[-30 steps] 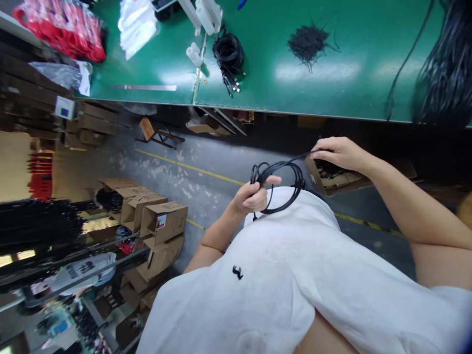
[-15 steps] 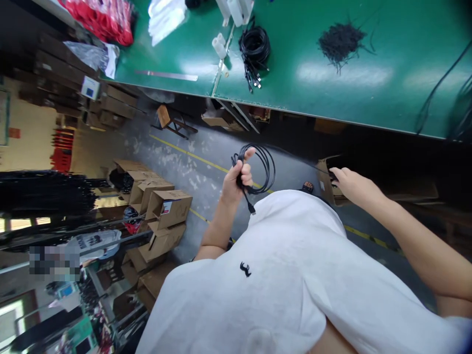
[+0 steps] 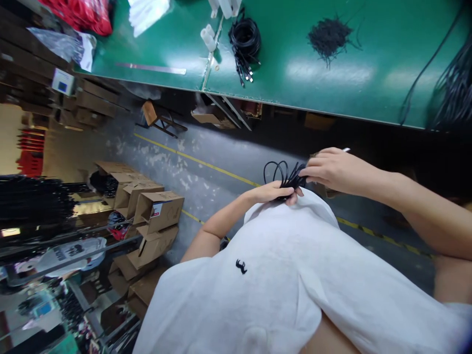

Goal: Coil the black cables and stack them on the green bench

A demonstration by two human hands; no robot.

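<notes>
A looped black USB cable [image 3: 280, 169] is held just in front of my white shirt. My left hand [image 3: 276, 191] is closed round the lower side of the coil, with fingertips showing past it. Right beside it, my right hand [image 3: 326, 167] is closed at the coil's other side, its fingers bent against the bunched loops. A small pale tip [image 3: 345, 149], perhaps the cable's plug, sticks out behind the right hand. Part of the coil is hidden by both hands.
The green table [image 3: 273, 98] runs along the top. It bears a bundle of coiled black cables [image 3: 245, 42], a pile of short black ties [image 3: 330, 37], white plastic pieces [image 3: 208, 38] and more cables [image 3: 457, 88] at right. Cardboard boxes [image 3: 162, 211] and a wooden stool [image 3: 149, 113] stand on the floor.
Both hands have come together. My left hand has moved right and turned with the coil; my right hand has moved in from the cable's stretched-out end to the loops.
</notes>
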